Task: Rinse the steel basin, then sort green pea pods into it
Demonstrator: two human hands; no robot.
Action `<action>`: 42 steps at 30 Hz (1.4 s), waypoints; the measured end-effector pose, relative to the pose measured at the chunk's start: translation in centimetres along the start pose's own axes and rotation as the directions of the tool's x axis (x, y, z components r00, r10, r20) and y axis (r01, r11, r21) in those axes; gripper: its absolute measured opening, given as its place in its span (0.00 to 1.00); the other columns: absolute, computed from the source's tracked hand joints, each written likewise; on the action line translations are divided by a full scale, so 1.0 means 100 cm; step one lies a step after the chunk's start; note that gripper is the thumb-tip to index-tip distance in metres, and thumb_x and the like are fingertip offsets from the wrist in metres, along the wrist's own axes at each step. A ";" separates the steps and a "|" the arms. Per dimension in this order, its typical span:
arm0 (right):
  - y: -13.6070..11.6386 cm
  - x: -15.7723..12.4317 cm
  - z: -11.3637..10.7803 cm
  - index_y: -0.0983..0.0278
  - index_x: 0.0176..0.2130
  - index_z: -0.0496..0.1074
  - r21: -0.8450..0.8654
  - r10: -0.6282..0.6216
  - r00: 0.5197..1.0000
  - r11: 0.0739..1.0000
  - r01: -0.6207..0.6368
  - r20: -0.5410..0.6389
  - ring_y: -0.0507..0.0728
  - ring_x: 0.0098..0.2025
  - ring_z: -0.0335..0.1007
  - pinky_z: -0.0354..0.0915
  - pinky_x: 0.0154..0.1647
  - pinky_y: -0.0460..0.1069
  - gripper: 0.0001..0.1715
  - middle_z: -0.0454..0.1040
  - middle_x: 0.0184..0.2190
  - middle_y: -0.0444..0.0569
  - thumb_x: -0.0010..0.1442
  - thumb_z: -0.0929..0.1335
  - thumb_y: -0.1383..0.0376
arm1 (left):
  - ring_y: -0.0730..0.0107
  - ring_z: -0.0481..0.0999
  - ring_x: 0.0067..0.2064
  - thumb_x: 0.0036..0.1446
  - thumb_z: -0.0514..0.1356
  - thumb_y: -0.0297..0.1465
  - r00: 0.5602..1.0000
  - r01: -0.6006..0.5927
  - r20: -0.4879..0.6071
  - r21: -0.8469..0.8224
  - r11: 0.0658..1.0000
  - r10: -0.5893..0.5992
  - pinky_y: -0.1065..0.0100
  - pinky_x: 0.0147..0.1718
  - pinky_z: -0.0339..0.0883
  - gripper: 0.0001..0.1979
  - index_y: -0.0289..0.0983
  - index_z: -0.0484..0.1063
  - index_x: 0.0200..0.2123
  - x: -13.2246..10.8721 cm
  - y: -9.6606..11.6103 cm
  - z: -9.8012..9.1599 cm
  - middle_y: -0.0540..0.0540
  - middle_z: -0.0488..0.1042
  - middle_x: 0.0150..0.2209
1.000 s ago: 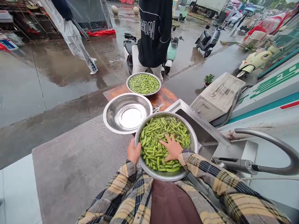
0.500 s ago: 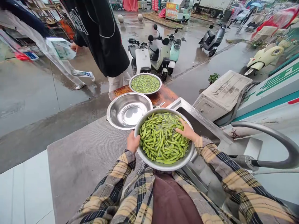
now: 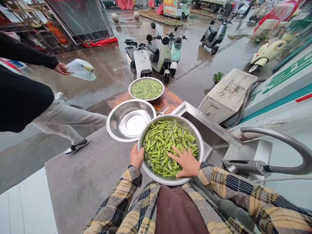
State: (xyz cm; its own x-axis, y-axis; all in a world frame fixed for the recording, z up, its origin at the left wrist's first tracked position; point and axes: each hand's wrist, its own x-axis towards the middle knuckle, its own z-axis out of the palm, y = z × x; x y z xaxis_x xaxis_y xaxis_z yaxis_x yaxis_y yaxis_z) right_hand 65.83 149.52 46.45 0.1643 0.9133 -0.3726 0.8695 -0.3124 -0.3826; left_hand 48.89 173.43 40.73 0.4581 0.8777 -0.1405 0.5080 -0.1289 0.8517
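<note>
A round metal basin (image 3: 200,143) full of green edamame pods (image 3: 158,143) in water sits right in front of my body. My left hand (image 3: 136,156) grips its left rim, thumb over the edge. Fingers spread, my right hand (image 3: 186,162) lies on the pods at the basin's near right side. Just beyond to the left stands an empty shiny metal basin (image 3: 131,122). Farther off, another basin (image 3: 130,92) of pods in water (image 3: 146,88) rests on a wooden board (image 3: 173,99). Scissors (image 3: 163,111) lie between the basins.
On the right is a steel sink (image 3: 216,136) with a curved faucet (image 3: 290,139) reaching over the counter. A grey mat (image 3: 80,172) covers the left side. A person in black (image 3: 21,94) carrying a plastic bag (image 3: 81,69) walks past at left. Parked scooters (image 3: 161,58) stand beyond.
My right hand has moved from the basin's right rim toward me, onto the nearer pods, fingers spread. My left hand keeps its hold. The passer-by in black has moved left.
</note>
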 end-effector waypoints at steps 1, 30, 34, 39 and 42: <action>-0.003 0.005 0.004 0.42 0.69 0.40 -0.038 0.039 0.999 0.999 -0.039 0.000 0.89 0.64 0.45 0.47 0.56 0.80 0.73 0.37 0.72 0.54 0.35 0.79 0.45 | 0.63 0.74 0.35 0.48 0.57 0.35 1.000 -0.004 0.012 -0.001 1.000 0.004 0.64 0.37 0.67 0.09 0.37 0.69 0.34 0.001 -0.001 0.000 0.47 0.75 0.32; 0.016 0.024 -0.032 0.49 0.65 0.56 0.135 0.166 0.964 0.981 -0.140 -0.208 0.67 0.62 0.59 0.61 0.59 0.59 0.39 0.52 0.66 0.54 0.59 0.70 0.62 | 0.62 0.74 0.36 0.46 0.58 0.33 1.000 -0.013 0.027 -0.096 0.995 0.015 0.63 0.38 0.68 0.13 0.36 0.73 0.37 0.008 0.011 0.001 0.46 0.76 0.33; 0.014 -0.012 -0.022 0.44 0.69 0.36 0.097 0.169 0.985 0.981 -0.166 -0.022 0.82 0.68 0.39 0.55 0.59 0.72 0.67 0.28 0.72 0.53 0.45 0.77 0.51 | 0.62 0.74 0.36 0.45 0.59 0.34 0.999 0.009 0.045 -0.134 0.991 -0.003 0.63 0.39 0.68 0.14 0.35 0.73 0.37 0.011 0.018 0.003 0.46 0.77 0.33; 0.003 0.019 0.002 0.40 0.68 0.32 -0.005 0.204 0.979 0.979 -0.204 0.013 0.91 0.63 0.41 0.58 0.50 0.77 0.79 0.17 0.71 0.51 0.34 0.80 0.49 | 0.61 0.74 0.38 0.45 0.59 0.34 0.998 0.007 0.069 -0.176 0.984 0.005 0.63 0.41 0.67 0.16 0.34 0.72 0.39 0.012 0.020 0.003 0.46 0.76 0.35; 0.004 0.039 0.003 0.41 0.67 0.44 -0.002 0.191 0.979 0.981 -0.192 -0.066 0.83 0.64 0.46 0.64 0.49 0.68 0.64 0.30 0.71 0.53 0.42 0.78 0.57 | 0.62 0.74 0.38 0.45 0.59 0.33 0.996 -0.011 0.082 -0.207 0.978 0.028 0.63 0.41 0.67 0.16 0.35 0.72 0.40 0.011 0.017 0.002 0.46 0.76 0.36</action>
State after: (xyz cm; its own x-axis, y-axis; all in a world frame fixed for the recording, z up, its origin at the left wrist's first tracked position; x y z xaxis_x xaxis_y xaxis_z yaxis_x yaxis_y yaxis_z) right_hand 66.67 152.82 44.56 0.3580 0.8519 -0.3823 0.8229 -0.4813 -0.3019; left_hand 50.42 174.11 41.88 0.5305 0.8330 -0.1573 0.3412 -0.0399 0.9391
